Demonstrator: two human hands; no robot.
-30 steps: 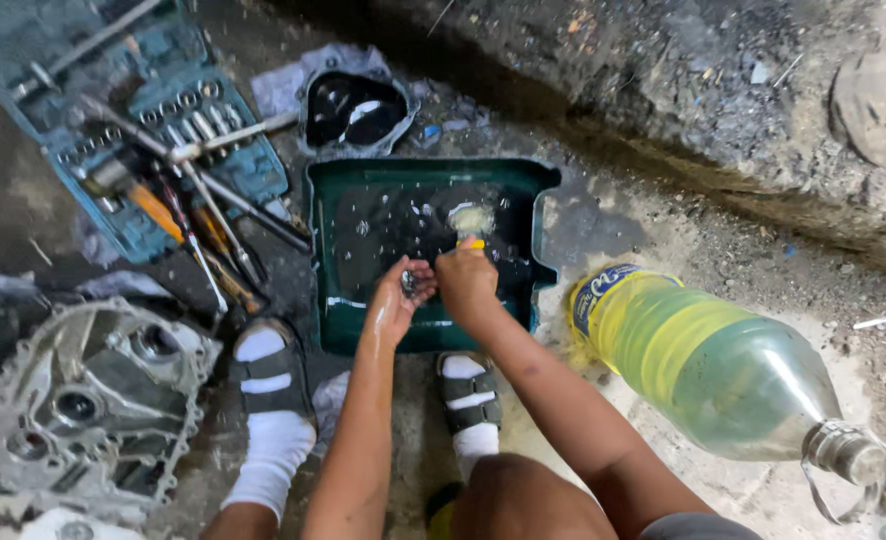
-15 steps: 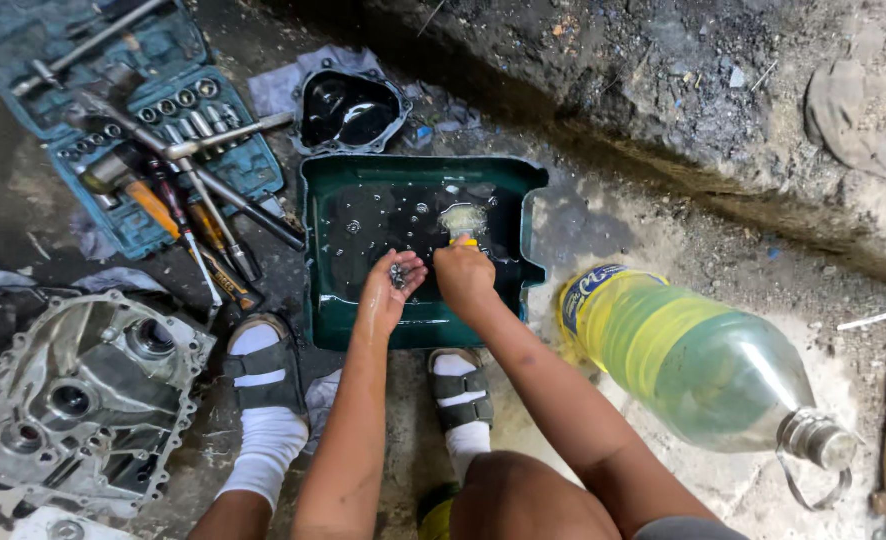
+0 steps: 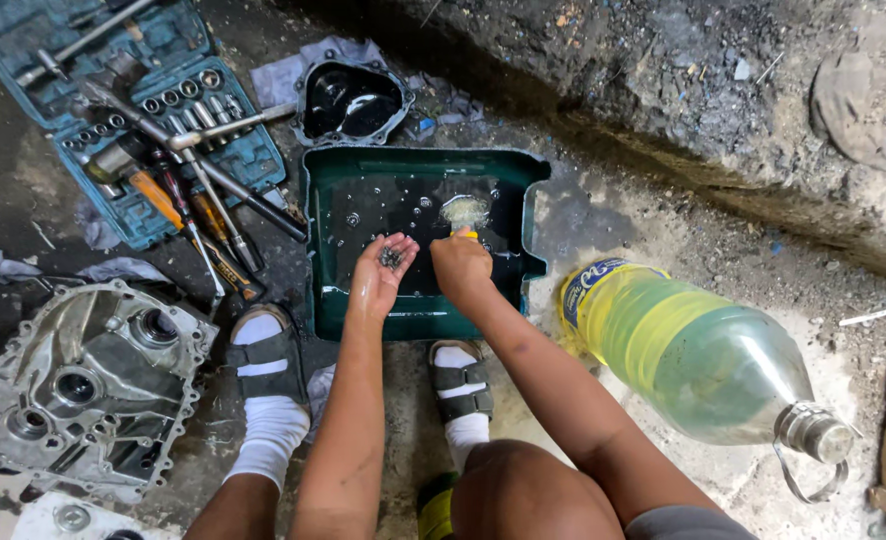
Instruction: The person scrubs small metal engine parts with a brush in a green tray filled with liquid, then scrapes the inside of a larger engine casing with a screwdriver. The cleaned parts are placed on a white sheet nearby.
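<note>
Head view, looking down past the knees to the ground. The left hand [image 3: 381, 270] is held palm up and cupped over the green tray [image 3: 323, 250], with a cluster of small dark metal parts [image 3: 392, 257] resting in the hollow of the palm; the fingers are loosely curled, not closed. The right hand [image 3: 461, 268] is closed around the yellow handle of a small brush [image 3: 465, 213], whose pale bristle head hangs over the dark liquid in the tray, just beside the left palm. More small round parts lie scattered in the liquid. The tray sits on the ground directly ahead of two sandalled feet in white socks.

To the tray's left lie an open blue socket-set case [image 3: 103, 110], loose screwdrivers [image 3: 188, 215] and a grey cast engine cover [image 3: 73, 385]; behind the tray is a black oily cover [image 3: 348, 100]. A large plastic bottle [image 3: 703, 360] of yellowish fluid lies on its side to the right, near the tray.

Judgement on technique: scrubbing such parts goes best with the cupped palm kept level and low over the tray, so that anything dislodged drops into the liquid rather than onto the dirt. Short, light brush strokes toward the heel of the palm, with the bristles freshly wetted, would limit the risk of flicking a part away.
</note>
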